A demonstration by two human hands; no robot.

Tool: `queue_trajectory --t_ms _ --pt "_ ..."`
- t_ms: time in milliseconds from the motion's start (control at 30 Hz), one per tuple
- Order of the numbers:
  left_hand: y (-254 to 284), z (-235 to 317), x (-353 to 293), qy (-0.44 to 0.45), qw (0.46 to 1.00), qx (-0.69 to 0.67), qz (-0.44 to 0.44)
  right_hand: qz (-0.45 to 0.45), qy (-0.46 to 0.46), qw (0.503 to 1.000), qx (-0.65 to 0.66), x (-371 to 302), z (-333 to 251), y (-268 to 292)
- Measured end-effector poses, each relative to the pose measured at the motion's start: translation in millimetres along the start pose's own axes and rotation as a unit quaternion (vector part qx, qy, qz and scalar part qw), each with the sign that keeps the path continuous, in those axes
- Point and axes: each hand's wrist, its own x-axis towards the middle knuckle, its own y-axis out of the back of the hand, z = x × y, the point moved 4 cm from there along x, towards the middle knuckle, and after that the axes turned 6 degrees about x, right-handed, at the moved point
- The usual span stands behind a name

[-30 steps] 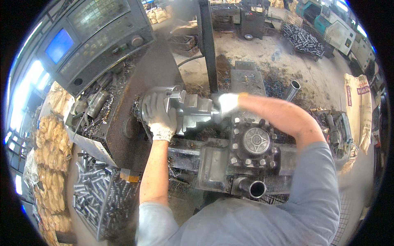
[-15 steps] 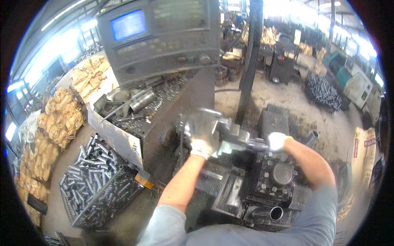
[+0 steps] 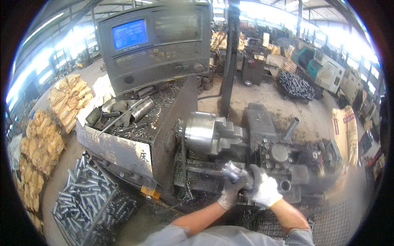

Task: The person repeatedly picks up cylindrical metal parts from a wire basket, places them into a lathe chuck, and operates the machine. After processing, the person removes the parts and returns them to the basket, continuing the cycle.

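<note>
A short, shiny metal tube (image 3: pixel 232 170) is held low in front of the lathe, its bright end tilted up to the left. My left hand (image 3: pixel 234 192), in a dirty grey glove, wraps round it. My right hand (image 3: pixel 266 189), in a white glove with dark fingers, closes on the tube's other end; motion blurs the fingertips. Behind them is the lathe's chuck (image 3: pixel 201 133), with its stepped jaws (image 3: pixel 227 135) and no tube between them. To the right of the hands sits the tool post (image 3: pixel 280 153) with its round cap and bolts.
The control panel (image 3: pixel 156 49) with a blue screen stands upper left, above a chip-covered ledge (image 3: pixel 164 107). A crate of cut tubes (image 3: pixel 84 192) is on the floor at left. A slanted tube (image 3: pixel 291 128) and another tube end (image 3: pixel 284 185) are near the tool post. Wrapped bundles (image 3: pixel 43 137) line the far left.
Both hands have come down and toward me, away from the chuck, bringing the metal tube. The chuck jaws now show bare. The view has shifted slightly.
</note>
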Motion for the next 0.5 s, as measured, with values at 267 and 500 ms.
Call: queue_trajectory --t_ms 267,500 --pt "17 -105 -47 0.243 0.941 -0.232 0.036 -0.166 -0.128 0.9 0.382 -94 110 -151" --pt "36 -88 -55 0.334 0.891 -0.303 0.05 -0.229 -0.346 0.885 0.211 -273 208 -15"
